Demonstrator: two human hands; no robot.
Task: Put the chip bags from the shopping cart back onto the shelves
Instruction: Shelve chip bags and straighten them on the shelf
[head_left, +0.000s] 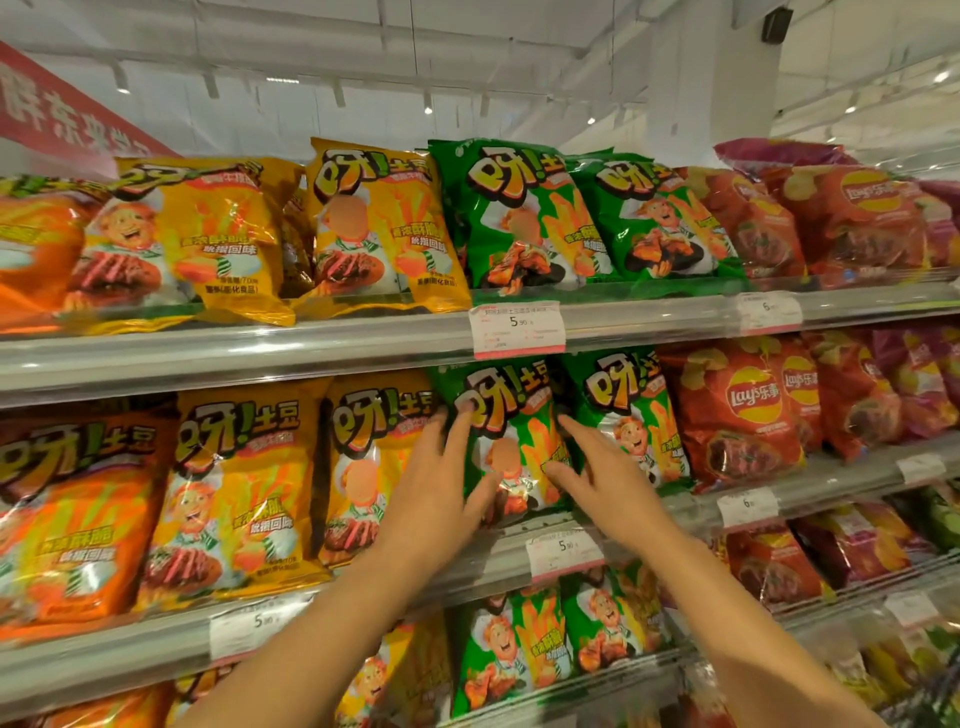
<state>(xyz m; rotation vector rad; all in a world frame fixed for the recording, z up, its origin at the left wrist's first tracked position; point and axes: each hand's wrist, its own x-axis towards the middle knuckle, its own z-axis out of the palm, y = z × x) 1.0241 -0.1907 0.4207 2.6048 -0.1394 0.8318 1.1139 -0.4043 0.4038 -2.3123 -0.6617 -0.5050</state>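
A green bag (511, 441) printed with a cartoon chef and fries is stood upright on the middle shelf (311, 618), between yellow bags (371, 467) on its left and another green one (628, 415) on its right. It is flanked by both hands. The left hand (441, 493) is laid flat on its left edge, fingers straight and spread. The right hand (602, 473) is pressed against its right edge, fingers likewise straight and apart.

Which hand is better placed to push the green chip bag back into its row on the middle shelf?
Probably the left hand: its fingers lie flat across the green chip bag's front. The right hand only touches its right edge, beside the neighbouring green bag.
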